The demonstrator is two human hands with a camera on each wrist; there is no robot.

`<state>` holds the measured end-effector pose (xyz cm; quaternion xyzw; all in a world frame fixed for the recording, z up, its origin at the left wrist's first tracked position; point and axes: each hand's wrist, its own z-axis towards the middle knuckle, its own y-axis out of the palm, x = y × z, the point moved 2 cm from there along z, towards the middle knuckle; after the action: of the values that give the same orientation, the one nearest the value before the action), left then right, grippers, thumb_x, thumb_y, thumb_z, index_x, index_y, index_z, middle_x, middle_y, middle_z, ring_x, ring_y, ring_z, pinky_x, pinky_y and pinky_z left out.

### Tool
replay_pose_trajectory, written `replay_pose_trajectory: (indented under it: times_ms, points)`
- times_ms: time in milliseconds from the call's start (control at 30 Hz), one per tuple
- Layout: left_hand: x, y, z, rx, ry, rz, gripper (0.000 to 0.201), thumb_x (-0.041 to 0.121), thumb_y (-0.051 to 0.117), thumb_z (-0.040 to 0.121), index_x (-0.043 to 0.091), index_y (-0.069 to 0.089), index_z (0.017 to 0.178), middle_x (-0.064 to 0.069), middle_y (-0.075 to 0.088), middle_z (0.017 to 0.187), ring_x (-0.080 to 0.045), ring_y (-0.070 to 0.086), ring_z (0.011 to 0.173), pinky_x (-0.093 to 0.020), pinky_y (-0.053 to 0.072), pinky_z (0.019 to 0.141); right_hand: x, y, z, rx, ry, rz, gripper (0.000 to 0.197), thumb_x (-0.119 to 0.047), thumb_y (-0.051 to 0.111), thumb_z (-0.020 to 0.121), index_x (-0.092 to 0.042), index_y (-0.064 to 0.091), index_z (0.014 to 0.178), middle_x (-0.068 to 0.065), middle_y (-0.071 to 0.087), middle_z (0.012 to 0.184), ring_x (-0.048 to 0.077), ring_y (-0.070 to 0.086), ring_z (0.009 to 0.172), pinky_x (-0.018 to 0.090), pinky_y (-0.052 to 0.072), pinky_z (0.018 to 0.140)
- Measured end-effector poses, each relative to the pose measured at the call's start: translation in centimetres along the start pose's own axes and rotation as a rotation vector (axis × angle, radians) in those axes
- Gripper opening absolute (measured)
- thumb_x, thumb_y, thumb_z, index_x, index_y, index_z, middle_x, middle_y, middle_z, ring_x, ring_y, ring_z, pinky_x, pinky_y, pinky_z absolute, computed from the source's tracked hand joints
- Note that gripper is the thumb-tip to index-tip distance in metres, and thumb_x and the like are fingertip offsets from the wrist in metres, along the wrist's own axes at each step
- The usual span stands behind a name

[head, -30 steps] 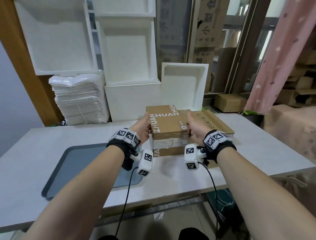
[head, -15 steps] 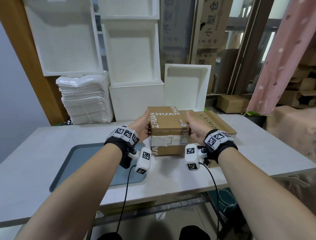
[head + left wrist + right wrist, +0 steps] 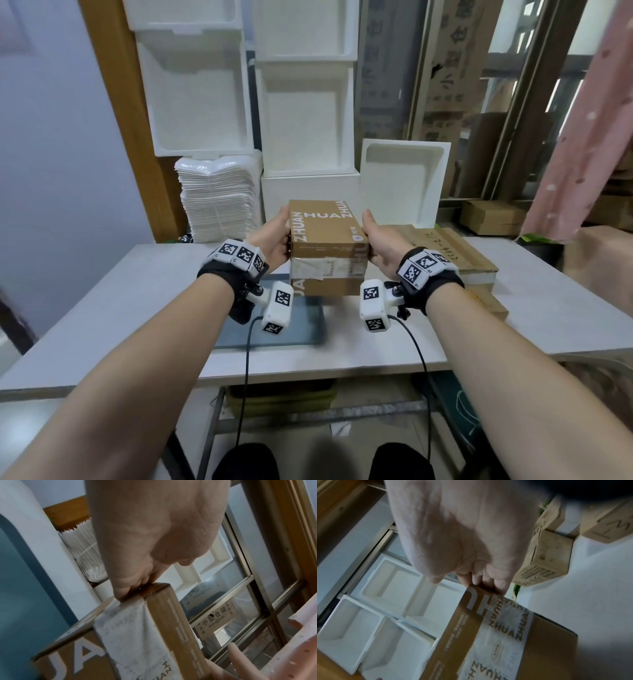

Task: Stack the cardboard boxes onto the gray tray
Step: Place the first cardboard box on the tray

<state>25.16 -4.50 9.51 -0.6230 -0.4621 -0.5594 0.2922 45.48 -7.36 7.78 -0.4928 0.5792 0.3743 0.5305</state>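
Over the gray tray (image 3: 301, 329) (head view only), left hand (image 3: 274, 240) and right hand (image 3: 382, 245) clamp the cardboard box (image 3: 325, 240), fingers curled in wrist views.

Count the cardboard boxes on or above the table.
3: held box between left hand and right hand; flat box and nearer box on table's right. Others may be hidden.

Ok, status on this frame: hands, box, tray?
Left hand and right hand grip the cardboard box by its sides. Box is lifted, above the gray tray. Tray mostly hidden behind the arms; nothing seen in the way.
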Motion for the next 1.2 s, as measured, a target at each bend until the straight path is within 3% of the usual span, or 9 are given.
replay_pose_trajectory:
  times_ms: [67, 367, 433, 533, 633, 733, 933, 1033, 1200]
  points:
    - [-0.1, -1.4, -1.2, 0.013, 0.004, -0.009, 0.078, 0.064, 0.024, 0.095, 0.001, 0.054, 0.13, -0.013, 0.066, 0.118, -0.02, 0.063, 0.101, -0.027, 0.05, 0.077, 0.3, 1.6, 0.3, -0.027, 0.0, -0.017, 0.085, -0.077, 0.038, 0.083, -0.01, 0.06, 0.129, 0.002, 0.071, 0.126, 0.018, 0.064, 0.119, 0.038, 0.041, 0.113]
    - [-1.3, -6.6, -4.0, 0.085, 0.005, -0.018, 0.074, 0.063, 0.022, 0.095, 0.007, 0.052, 0.133, -0.014, 0.061, 0.129, -0.026, 0.056, 0.119, -0.032, 0.049, 0.076, 0.8, 7.9, -0.8, -0.141, -0.016, -0.04, 0.072, -0.066, 0.039, 0.094, -0.008, 0.06, 0.13, 0.003, 0.07, 0.126, 0.02, 0.063, 0.118, 0.036, 0.043, 0.111]
    - [-1.7, -7.5, -4.0, 0.105, 0.01, -0.015, 0.073, 0.063, 0.022, 0.095, 0.01, 0.054, 0.133, -0.014, 0.063, 0.127, -0.024, 0.057, 0.118, -0.032, 0.05, 0.076, 1.3, 8.8, -0.7, -0.152, -0.015, -0.073, 0.088, -0.079, 0.043, 0.082, -0.008, 0.057, 0.134, 0.003, 0.066, 0.132, 0.022, 0.061, 0.122, 0.038, 0.042, 0.112]
    - [-2.2, -8.4, -3.9, 0.104, 0.015, -0.011, 0.075, 0.062, 0.019, 0.096, 0.009, 0.053, 0.135, -0.012, 0.061, 0.128, -0.019, 0.055, 0.117, -0.029, 0.05, 0.074, 3.0, 9.5, 1.2, -0.176, -0.042, -0.119, 0.125, -0.098, 0.052, 0.045, -0.014, 0.058, 0.137, 0.001, 0.064, 0.136, 0.023, 0.058, 0.127, 0.04, 0.042, 0.11]
    - [-3.0, -8.9, -3.5, 0.102, 0.02, -0.015, 0.076, 0.063, 0.017, 0.096, 0.01, 0.05, 0.138, -0.013, 0.057, 0.135, -0.019, 0.055, 0.121, -0.026, 0.05, 0.078, 3.0, 10.0, 0.0, -0.217, -0.118, -0.14, 0.079, -0.069, 0.067, 0.074, -0.014, 0.063, 0.13, -0.001, 0.069, 0.127, 0.019, 0.062, 0.121, 0.029, 0.046, 0.094]
    - [-3.7, -9.4, -2.8, 0.122, 0.008, -0.022, 0.077, 0.062, 0.016, 0.097, 0.006, 0.05, 0.138, -0.012, 0.056, 0.134, -0.02, 0.052, 0.124, -0.024, 0.048, 0.082, 3.7, 9.8, 0.5, -0.247, -0.169, -0.106, 0.052, -0.042, 0.072, 0.085, -0.012, 0.064, 0.127, 0.001, 0.071, 0.123, 0.018, 0.064, 0.117, 0.032, 0.047, 0.104]
    - [-4.3, -12.1, -1.4, 0.153, -0.083, -0.019, 0.082, 0.072, 0.022, 0.09, 0.003, 0.057, 0.116, -0.012, 0.055, 0.12, -0.022, 0.054, 0.11, -0.031, 0.044, 0.094, 4.0, 9.4, 0.4, -0.296, -0.145, -0.09, 0.044, -0.022, 0.072, 0.089, -0.007, 0.062, 0.129, 0.007, 0.07, 0.125, 0.02, 0.063, 0.118, 0.03, 0.045, 0.105]
    - [-3.6, -13.0, -0.7, 0.163, -0.12, 0.008, 0.085, 0.069, 0.022, 0.093, -0.004, 0.046, 0.131, -0.016, 0.059, 0.125, -0.026, 0.057, 0.111, -0.031, 0.047, 0.085, 3.8, 9.4, 0.5, -0.314, -0.134, -0.104, 0.039, -0.018, 0.071, 0.089, -0.007, 0.063, 0.125, 0.007, 0.07, 0.124, 0.021, 0.064, 0.117, 0.026, 0.047, 0.1]
    - [-1.7, -14.3, 0.7, 0.219, -0.145, 0.018, 0.069, 0.073, 0.024, 0.089, 0.01, 0.052, 0.094, -0.009, 0.048, 0.09, -0.018, 0.051, 0.079, -0.028, 0.04, 0.07, 3.0, 9.3, 0.9, -0.349, -0.144, -0.199, 0.048, -0.021, 0.075, 0.086, -0.006, 0.061, 0.129, 0.006, 0.07, 0.125, 0.02, 0.063, 0.12, 0.026, 0.046, 0.102]
